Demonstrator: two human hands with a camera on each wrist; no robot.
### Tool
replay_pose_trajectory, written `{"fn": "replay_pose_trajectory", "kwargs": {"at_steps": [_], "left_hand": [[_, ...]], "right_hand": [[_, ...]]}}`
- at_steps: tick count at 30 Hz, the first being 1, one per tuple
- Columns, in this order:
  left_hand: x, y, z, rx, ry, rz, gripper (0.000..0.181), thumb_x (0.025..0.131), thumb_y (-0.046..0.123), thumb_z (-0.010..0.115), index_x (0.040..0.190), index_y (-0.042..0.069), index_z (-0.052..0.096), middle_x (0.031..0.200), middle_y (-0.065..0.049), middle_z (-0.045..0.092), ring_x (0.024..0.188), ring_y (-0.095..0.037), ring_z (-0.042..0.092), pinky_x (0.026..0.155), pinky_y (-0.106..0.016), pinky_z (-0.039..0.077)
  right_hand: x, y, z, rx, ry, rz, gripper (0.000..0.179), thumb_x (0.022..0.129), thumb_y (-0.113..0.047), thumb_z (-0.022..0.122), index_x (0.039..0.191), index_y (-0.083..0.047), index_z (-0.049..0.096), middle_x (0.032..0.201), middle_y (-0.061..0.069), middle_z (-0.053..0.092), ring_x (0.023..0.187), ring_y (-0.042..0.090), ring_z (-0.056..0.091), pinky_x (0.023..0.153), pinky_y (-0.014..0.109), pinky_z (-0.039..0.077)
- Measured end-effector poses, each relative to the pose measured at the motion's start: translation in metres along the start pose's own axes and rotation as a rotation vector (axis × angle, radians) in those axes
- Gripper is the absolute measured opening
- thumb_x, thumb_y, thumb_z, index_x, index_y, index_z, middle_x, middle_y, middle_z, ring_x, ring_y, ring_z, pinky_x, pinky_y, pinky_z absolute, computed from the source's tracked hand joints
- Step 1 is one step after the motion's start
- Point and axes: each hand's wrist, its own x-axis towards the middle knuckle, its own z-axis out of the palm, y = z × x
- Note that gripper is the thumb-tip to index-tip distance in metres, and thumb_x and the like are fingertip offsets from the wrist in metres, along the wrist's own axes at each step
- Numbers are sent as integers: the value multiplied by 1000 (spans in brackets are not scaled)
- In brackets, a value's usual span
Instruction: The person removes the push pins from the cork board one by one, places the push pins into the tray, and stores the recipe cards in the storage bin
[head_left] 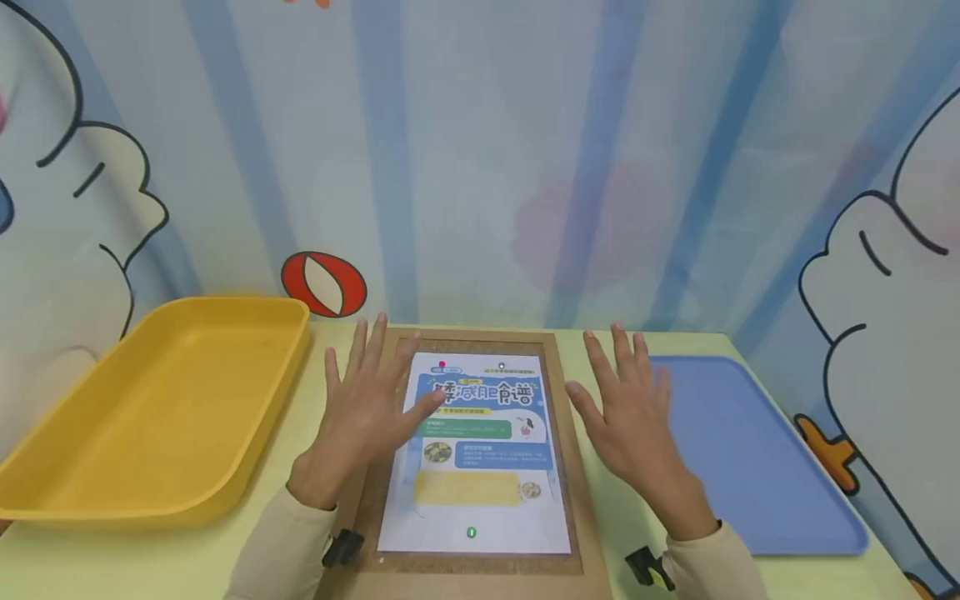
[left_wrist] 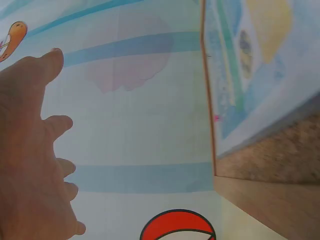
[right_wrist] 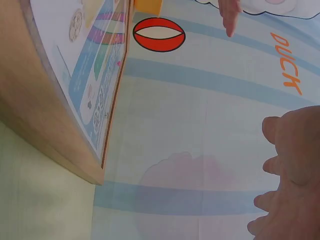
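A printed sheet with Chinese lettering (head_left: 487, 521) lies on a cork board with a wooden frame (head_left: 568, 450). Small pink (head_left: 442, 364) and grey (head_left: 502, 366) round spots show near its top edge, and a green one (head_left: 471, 532) near its bottom. My left hand (head_left: 363, 412) hovers over the board's left side, fingers spread and straight, thumb overlapping the sheet in the head view. Spread in the same way, my right hand (head_left: 633, 421) is raised between the board and a blue tray (head_left: 750, 467). Neither hand holds anything; both wrist views show the fingers (left_wrist: 60, 125) away from the board.
To the left stands a deep yellow tray (head_left: 187, 400). The flat blue tray is on the right of the pale yellow table (head_left: 600, 517). Behind the table rises a striped cartoon backdrop (head_left: 480, 167). Dark straps (head_left: 343, 548) sit at both wrists.
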Motion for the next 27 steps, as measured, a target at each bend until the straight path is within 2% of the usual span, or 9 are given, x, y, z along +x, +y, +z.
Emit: {"fn": "replay_pose_trajectory", "kwargs": {"at_steps": [6,11,13,20,27], "left_hand": [[-14,-16,20,-9,-111,44,83,88,59,64,156,21,35,169,-16,9,155,-42,2,115,-76,1],[-10,-21,26,-46,-174,131,83,87,60,65,155,21,38,169,-13,8,156,-41,3,115,-76,1],[-8,-24,27,-56,-207,144,85,84,61,67,155,22,38,169,-12,6,156,-41,3,115,-75,0],[-7,-30,30,-59,-471,120,100,72,67,75,156,28,36,169,-13,12,156,-40,1,116,-74,-1],[-9,-35,30,-59,-609,121,108,64,64,85,154,25,40,167,-17,17,155,-43,5,115,-76,2]], "right_hand": [[-4,4,11,23,-34,-31,67,102,-36,55,158,-13,28,167,20,14,154,47,5,113,77,6],[-6,12,16,20,-69,-69,70,100,-36,59,159,-15,27,167,19,16,154,46,6,113,77,9],[-5,16,18,21,-89,-105,72,98,-37,62,159,-16,28,167,18,18,154,47,7,112,78,11],[-2,30,28,147,-257,-245,88,86,-39,76,158,-16,31,166,18,22,153,47,8,114,75,11],[0,27,40,281,-447,-317,89,83,-37,80,156,-17,34,167,15,20,153,46,7,113,76,14]]}}
